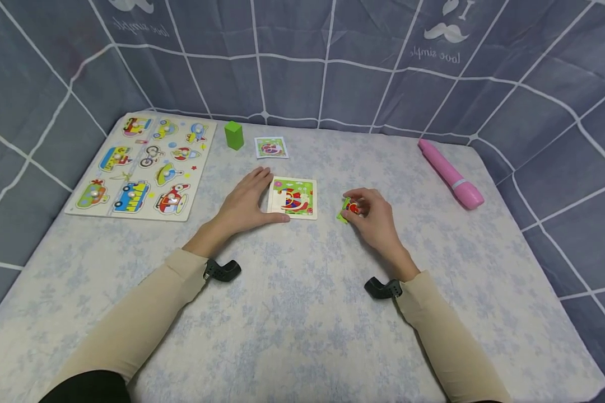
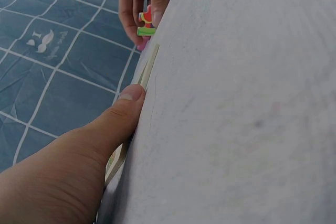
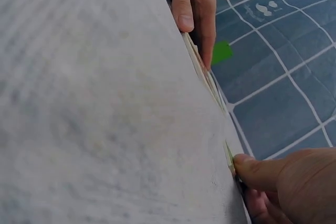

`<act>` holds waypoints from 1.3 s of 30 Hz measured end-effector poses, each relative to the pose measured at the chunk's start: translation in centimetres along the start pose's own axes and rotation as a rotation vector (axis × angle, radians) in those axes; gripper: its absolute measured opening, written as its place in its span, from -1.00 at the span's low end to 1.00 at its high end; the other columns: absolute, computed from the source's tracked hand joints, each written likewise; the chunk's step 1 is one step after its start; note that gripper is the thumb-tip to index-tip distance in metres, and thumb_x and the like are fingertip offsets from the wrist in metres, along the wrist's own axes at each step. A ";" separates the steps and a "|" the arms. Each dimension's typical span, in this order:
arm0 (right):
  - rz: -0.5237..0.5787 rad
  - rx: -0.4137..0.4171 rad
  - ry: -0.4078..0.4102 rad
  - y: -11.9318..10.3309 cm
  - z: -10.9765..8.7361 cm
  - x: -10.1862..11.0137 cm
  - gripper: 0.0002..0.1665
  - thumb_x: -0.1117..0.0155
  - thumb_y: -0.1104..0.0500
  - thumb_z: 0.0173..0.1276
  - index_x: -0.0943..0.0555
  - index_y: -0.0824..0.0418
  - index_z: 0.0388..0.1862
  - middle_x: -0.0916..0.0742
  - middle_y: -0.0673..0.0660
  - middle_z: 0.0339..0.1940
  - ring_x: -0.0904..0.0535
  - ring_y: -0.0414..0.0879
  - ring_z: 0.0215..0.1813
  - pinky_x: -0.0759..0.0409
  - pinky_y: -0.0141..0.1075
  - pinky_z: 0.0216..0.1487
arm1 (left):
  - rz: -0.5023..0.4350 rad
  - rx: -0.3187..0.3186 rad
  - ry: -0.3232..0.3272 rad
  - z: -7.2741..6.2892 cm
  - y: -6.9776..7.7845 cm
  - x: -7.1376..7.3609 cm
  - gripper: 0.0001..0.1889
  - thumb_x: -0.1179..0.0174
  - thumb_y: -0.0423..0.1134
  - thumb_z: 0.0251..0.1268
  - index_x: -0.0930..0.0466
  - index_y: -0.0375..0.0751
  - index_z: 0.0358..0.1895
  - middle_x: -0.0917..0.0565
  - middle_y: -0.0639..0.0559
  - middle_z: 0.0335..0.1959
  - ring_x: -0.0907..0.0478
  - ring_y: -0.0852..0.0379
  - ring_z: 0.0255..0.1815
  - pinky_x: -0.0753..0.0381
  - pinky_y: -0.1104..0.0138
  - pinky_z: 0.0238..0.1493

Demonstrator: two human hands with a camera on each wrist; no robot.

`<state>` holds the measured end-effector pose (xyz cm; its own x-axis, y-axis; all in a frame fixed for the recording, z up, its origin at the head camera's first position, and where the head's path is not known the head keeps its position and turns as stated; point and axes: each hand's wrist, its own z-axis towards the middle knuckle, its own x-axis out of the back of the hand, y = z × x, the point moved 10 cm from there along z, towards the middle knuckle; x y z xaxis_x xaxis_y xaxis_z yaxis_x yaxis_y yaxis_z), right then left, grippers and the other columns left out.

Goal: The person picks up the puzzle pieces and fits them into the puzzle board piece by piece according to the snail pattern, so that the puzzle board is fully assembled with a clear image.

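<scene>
A small square jigsaw board (image 1: 307,216) with a pale wooden rim lies in the middle of the table, showing a colourful picture with a pale gap on its left. My left hand (image 1: 246,200) rests along its left side, fingers extended by the top corner and thumb lying at the near edge. In the left wrist view that thumb (image 2: 113,121) touches the board's rim. To the right, my right hand (image 1: 375,217) pinches a green and red jigsaw piece (image 1: 344,212) between thumb and fingers. The left wrist view shows this piece (image 2: 147,31) held upright.
Behind the board are a picture card (image 1: 271,148) and a green block (image 1: 234,135). A large vehicle peg puzzle (image 1: 146,218) lies at the left. At the right back rests a pink stick-shaped object (image 1: 446,170). Grey checked curtain (image 1: 302,84) borders the table.
</scene>
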<state>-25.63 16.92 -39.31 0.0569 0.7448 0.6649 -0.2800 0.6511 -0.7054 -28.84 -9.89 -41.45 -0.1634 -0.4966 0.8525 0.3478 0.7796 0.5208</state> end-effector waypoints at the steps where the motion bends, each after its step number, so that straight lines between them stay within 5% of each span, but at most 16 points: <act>1: 0.005 0.010 0.006 -0.1 0.0 0.0 -0.56 -0.51 0.29 0.38 -0.69 0.24 0.22 -0.71 0.28 0.07 -0.69 0.13 0.02 -0.70 -0.07 0.03 | 0.000 0.001 0.000 0.0 0.0 0.0 0.24 -0.51 0.35 0.07 -0.12 -0.27 0.69 -0.06 -0.14 0.75 0.15 -0.08 0.79 0.02 -0.07 0.75; 12: 0.088 -0.021 0.117 0.1 0.4 1.0 -0.71 -0.41 0.27 0.46 -0.79 0.18 0.13 -0.84 0.20 -0.04 -0.79 0.06 -0.03 -0.62 -0.53 -0.14 | 0.003 -0.015 0.000 0.2 0.0 0.1 0.25 -0.51 0.36 0.06 -0.12 -0.28 0.68 -0.07 -0.16 0.75 0.14 -0.09 0.79 0.02 -0.06 0.75; 23: 0.118 0.006 0.041 -4.8 3.2 -3.3 -0.79 -0.39 0.23 0.49 -0.80 0.20 0.05 -0.85 0.19 -0.05 -0.79 0.03 -0.05 -0.77 -0.13 0.04 | 0.001 0.004 -0.015 0.0 0.0 0.0 0.24 -0.50 0.35 0.09 -0.10 -0.29 0.69 -0.04 -0.15 0.76 0.17 -0.08 0.79 0.06 -0.03 0.76; 33: 0.144 -0.008 -0.070 -7.2 6.2 -8.0 -0.82 -0.41 0.17 0.50 -0.85 0.14 -0.02 -0.87 0.12 -0.13 -0.80 -0.05 -0.07 -0.73 -0.18 -0.01 | 0.009 -0.007 -0.006 0.0 -0.1 -0.1 0.25 -0.49 0.38 0.09 -0.10 -0.27 0.69 -0.03 -0.12 0.76 0.18 -0.05 0.79 0.04 -0.02 0.76; 39: 0.063 0.057 -0.126 -8.5 6.8 -9.9 -0.84 -0.47 0.19 0.45 -0.84 0.19 -0.05 -0.86 0.11 -0.27 -0.78 -0.09 -0.20 -0.67 -0.26 -0.12 | 0.010 -0.019 0.003 0.0 -0.1 0.0 0.25 -0.49 0.38 0.08 -0.11 -0.29 0.69 -0.05 -0.14 0.75 0.16 -0.05 0.79 0.04 0.00 0.76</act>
<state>-30.33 2.97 -38.22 -0.0821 0.7571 0.6481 -0.3339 0.5919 -0.7337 -28.90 -9.96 -41.51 -0.1572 -0.4899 0.8575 0.3672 0.7770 0.5113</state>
